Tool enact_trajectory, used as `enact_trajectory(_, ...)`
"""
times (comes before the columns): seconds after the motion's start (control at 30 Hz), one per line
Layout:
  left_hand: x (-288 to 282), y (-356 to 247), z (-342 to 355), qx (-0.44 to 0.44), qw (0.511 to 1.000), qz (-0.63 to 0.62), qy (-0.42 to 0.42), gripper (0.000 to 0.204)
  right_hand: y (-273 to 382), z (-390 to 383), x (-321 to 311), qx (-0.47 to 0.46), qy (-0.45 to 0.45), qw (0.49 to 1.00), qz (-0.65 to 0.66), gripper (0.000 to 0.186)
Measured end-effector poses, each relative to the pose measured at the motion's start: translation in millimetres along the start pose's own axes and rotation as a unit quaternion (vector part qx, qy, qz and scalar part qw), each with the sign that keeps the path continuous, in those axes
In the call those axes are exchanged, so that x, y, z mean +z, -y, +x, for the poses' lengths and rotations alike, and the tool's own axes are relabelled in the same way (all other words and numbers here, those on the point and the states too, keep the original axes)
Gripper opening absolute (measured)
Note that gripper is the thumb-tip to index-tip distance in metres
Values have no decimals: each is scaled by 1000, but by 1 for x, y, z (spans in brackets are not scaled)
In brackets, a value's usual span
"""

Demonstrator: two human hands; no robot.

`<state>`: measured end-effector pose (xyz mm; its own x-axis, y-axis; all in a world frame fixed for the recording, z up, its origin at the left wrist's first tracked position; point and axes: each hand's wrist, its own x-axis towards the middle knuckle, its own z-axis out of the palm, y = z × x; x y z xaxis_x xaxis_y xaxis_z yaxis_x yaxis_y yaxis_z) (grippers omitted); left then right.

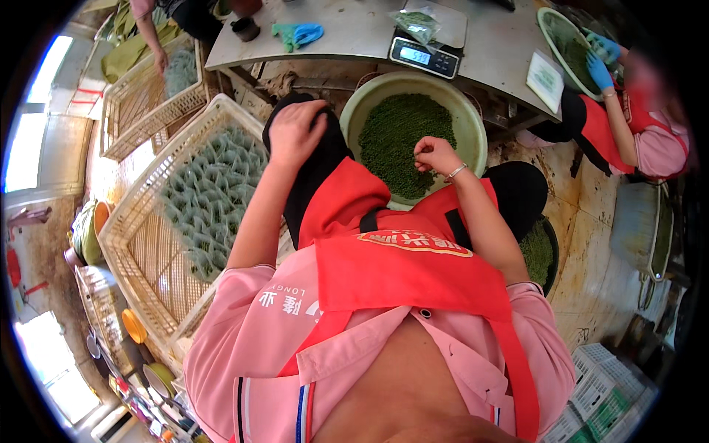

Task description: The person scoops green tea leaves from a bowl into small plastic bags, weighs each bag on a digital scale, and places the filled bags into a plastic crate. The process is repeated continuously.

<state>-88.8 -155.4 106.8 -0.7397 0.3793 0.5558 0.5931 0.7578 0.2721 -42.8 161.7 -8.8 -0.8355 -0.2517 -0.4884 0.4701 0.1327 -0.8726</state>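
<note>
My left hand [296, 134] lies flat over my black-trousered left knee, fingers stretched out and holding nothing. Over the right part of a wide pale green basin [478, 136] hovers my right hand [437, 156], its fingers curled and pinched together. Whatever may be between those fingertips is too small to make out. The basin stands between my knees, with a heap of small dark green grains [405, 133] like green peppercorns in it. Beside my left leg, a cream plastic crate [148, 284] bears rows of clear bags [214, 196] with green contents.
Ahead, a metal table [340, 55] carries a digital scale [423, 57] with a clear bag [416, 26] on it, plus blue gloves [299, 35]. At the right, a gloved co-worker handles another green basin [565, 52]. Another person's hand reaches into a crate [136, 122] at the far left.
</note>
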Motion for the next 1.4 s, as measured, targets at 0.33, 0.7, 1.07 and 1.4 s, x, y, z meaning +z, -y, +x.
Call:
enact_trajectory(0.33, 91, -20, 17, 32, 987, -87, 130, 15, 133, 34, -31, -239, -359, 843, -321, 36)
enact_trajectory(0.7, 93, -23, 16, 6, 986, -92, 141, 15, 124, 65, -37, -243, -359, 891, -131, 7)
enact_trajectory(1.07, 117, -46, 16, -264, 733, -581, 236, 32, 91, 18, 21, -170, -40, 984, -33, 5)
enact_trajectory(1.4, 114, -37, 18, -311, 669, -580, 346, 17, 74, 13, 30, -290, -199, 873, -338, 5)
